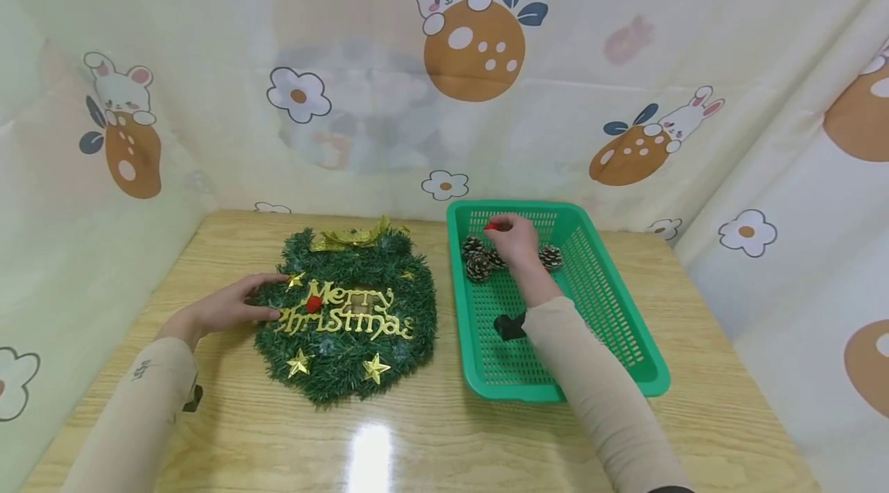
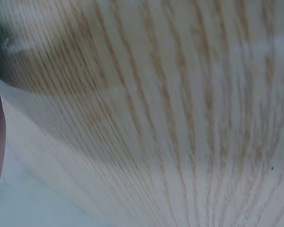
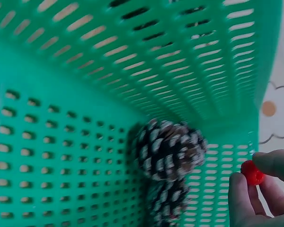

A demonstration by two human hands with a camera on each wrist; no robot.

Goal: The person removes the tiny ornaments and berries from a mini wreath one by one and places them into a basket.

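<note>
My right hand [image 1: 517,240] is over the far end of the green plastic basket [image 1: 467,339], pinching a small red ball [image 3: 252,173] between thumb and fingertips. Pine cones [image 3: 168,149] with white-tipped scales lie in the basket, close to that hand. On the left, my left hand [image 1: 239,304] rests at the edge of a green tinsel wreath [image 1: 410,277], thumb and fingers spread and straight. The wreath lies flat, with gold "Merry Christmas" lettering [image 1: 347,323], gold stars [image 1: 376,368] and a gold bow [image 1: 350,238]. Another red ball [image 1: 315,304] sits on the lettering.
Both wreath and basket stand on a wood-grain table [image 1: 278,447], the basket to the right of the wreath. A printed curtain [image 1: 375,130] with rabbits and flowers hangs behind the table and along its sides.
</note>
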